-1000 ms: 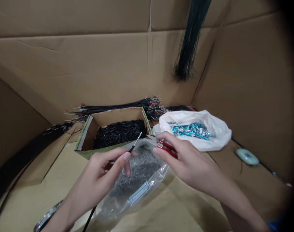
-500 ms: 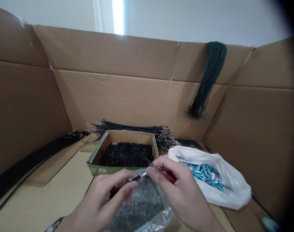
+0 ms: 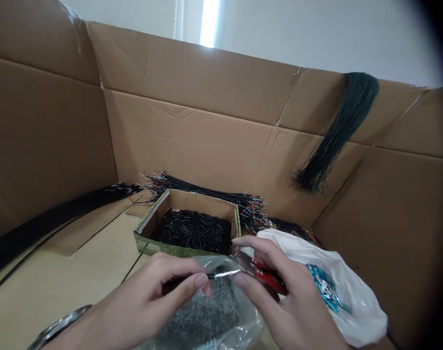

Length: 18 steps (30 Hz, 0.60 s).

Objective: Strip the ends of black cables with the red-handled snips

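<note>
Between thumb and forefinger, my left hand (image 3: pixel 170 291) pinches a black cable (image 3: pixel 211 276), whose silvery stripped end points right. My right hand (image 3: pixel 279 287) holds a red-handled cutting tool (image 3: pixel 267 277) in its palm, with thumb and forefinger spread around the tool's metal head. The cable's tip reaches the thumb of my right hand, close to the tool. Beneath both hands lies a clear plastic bag (image 3: pixel 206 311) full of fine, clear-looking bits. Just beyond them is a green-edged box (image 3: pixel 151 245) with many short black tubes (image 3: pixel 195 231) inside.
A white bag (image 3: pixel 367 301) with shiny blue pieces (image 3: pixel 325 287) lies at the right. Bundled black cables (image 3: pixel 206 190) lie behind the box, and more black strands (image 3: pixel 61 216) run along the left. Dark green threads (image 3: pixel 348 126) hang over the cardboard wall (image 3: pixel 206 121).
The view has tilted and shifted. My right thumb and forefinger have spread apart around the tool's head, and more of the cable's silvery end shows. My left hand keeps its pinch.
</note>
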Each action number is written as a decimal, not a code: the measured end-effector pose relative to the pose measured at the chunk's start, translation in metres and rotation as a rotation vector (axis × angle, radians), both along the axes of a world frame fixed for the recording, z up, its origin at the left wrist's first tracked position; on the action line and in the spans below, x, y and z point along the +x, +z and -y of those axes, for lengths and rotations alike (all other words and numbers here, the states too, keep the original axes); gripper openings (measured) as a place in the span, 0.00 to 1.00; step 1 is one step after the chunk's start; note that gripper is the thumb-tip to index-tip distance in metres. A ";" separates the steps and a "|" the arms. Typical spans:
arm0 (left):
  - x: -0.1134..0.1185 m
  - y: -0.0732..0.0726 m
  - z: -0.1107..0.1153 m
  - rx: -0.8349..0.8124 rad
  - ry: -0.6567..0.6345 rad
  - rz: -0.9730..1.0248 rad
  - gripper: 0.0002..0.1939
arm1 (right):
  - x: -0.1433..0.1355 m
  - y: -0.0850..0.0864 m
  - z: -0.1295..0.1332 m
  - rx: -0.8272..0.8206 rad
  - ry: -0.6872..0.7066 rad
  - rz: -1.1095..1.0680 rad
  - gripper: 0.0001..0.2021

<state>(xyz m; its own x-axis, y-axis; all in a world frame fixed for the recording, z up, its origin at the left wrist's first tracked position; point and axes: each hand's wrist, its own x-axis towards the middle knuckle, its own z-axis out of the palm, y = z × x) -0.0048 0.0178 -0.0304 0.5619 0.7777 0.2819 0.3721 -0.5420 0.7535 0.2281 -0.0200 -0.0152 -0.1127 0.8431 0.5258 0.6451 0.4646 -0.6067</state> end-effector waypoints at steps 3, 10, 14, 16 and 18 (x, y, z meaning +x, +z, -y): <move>-0.003 0.001 0.004 0.129 0.026 -0.104 0.16 | 0.016 0.005 0.010 0.113 0.024 0.224 0.15; 0.002 0.006 0.006 0.226 -0.036 -0.213 0.16 | 0.018 -0.006 0.020 0.210 0.158 0.524 0.14; 0.003 0.006 0.005 0.211 -0.088 -0.258 0.18 | 0.015 -0.009 0.019 0.218 0.150 0.587 0.13; 0.003 0.005 0.005 0.193 -0.106 -0.275 0.18 | 0.014 -0.009 0.020 0.191 0.143 0.587 0.13; 0.002 0.004 0.004 0.167 -0.122 -0.286 0.17 | 0.014 -0.008 0.020 0.175 0.136 0.599 0.14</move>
<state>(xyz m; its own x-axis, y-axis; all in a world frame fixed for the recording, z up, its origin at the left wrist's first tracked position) -0.0023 0.0140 -0.0267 0.7222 0.6566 0.2176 0.4802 -0.7023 0.5256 0.2422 -0.0402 -0.0229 -0.5301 0.7079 0.4668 0.7771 0.6258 -0.0665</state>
